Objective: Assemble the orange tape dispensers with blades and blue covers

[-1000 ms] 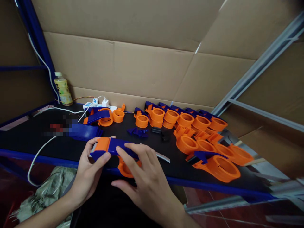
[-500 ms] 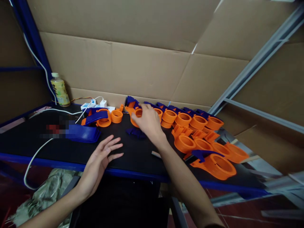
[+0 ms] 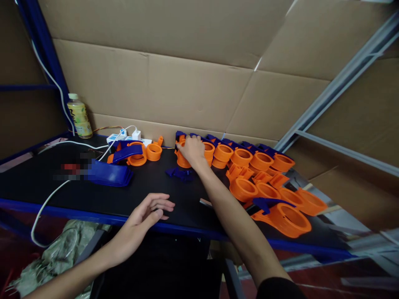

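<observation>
At the back of the table, my right hand (image 3: pixel 192 150) is closed over the orange-and-blue tape dispenser (image 3: pixel 181 161) at the left end of a stacked row; its fingertips are partly hidden. My left hand (image 3: pixel 151 211) hovers over the table's front edge with fingers loosely spread and nothing in them. Small dark blue plastic parts (image 3: pixel 179 173) lie in front of the row. To the right are orange tape dispenser bodies (image 3: pixel 243 189) and, nearer me, an orange body with a blue piece (image 3: pixel 289 220) on it.
Flat blue pieces (image 3: pixel 110 173) are stacked on the left, near another dispenser (image 3: pixel 136 154) and an orange ring part (image 3: pixel 153 152). A white power strip (image 3: pixel 145 142) with cables, a drink bottle (image 3: pixel 80 116) and a cardboard wall (image 3: pixel 199 91) stand behind. A small flat strip (image 3: pixel 205 202) lies by my right forearm.
My right hand has moved the left-end dispenser slightly right, up against the row. My left hand has dropped a little toward the front edge and right, its fingers drawing closer together.
</observation>
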`<state>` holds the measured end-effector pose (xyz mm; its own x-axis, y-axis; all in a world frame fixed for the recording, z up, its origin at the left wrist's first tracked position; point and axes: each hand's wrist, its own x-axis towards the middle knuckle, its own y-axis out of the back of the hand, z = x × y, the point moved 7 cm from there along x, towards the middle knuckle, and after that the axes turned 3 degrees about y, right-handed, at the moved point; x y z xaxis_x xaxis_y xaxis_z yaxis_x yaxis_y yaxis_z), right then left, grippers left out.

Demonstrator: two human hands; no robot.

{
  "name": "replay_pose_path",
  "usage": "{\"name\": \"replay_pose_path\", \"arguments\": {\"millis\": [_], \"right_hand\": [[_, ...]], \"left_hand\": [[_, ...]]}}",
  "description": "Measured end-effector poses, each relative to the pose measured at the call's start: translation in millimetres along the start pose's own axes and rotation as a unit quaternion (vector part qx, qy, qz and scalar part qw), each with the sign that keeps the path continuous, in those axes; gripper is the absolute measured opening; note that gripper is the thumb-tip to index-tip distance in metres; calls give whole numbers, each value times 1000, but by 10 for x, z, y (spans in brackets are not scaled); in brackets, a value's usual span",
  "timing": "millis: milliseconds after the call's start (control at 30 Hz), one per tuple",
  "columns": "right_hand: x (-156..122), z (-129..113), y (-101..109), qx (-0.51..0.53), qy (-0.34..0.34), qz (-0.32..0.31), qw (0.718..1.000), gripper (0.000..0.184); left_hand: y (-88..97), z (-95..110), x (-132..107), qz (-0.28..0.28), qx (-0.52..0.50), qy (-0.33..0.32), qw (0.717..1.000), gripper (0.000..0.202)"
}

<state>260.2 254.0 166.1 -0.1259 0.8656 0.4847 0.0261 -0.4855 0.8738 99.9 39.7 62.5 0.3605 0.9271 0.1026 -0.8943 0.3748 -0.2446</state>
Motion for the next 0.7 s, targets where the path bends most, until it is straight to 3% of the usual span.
{"name": "replay_pose_path", "arguments": {"millis": [367, 500, 600, 700], "right_hand": [[-68, -94, 93, -10, 36, 12, 999, 55], [-105, -415, 122, 8, 134, -7, 991, 48], [-129, -769, -17, 31, 226, -69, 971, 35], [-113, -983, -210, 41, 256, -135, 956, 30]], "left_hand": [[-51, 28, -22, -22, 46, 15, 999, 31], [-56, 38, -12, -22, 66, 24, 997, 31], [-62, 42, -12, -21, 75, 23, 997, 30], [-67, 53, -16, -17, 78, 22, 997, 30]]}}
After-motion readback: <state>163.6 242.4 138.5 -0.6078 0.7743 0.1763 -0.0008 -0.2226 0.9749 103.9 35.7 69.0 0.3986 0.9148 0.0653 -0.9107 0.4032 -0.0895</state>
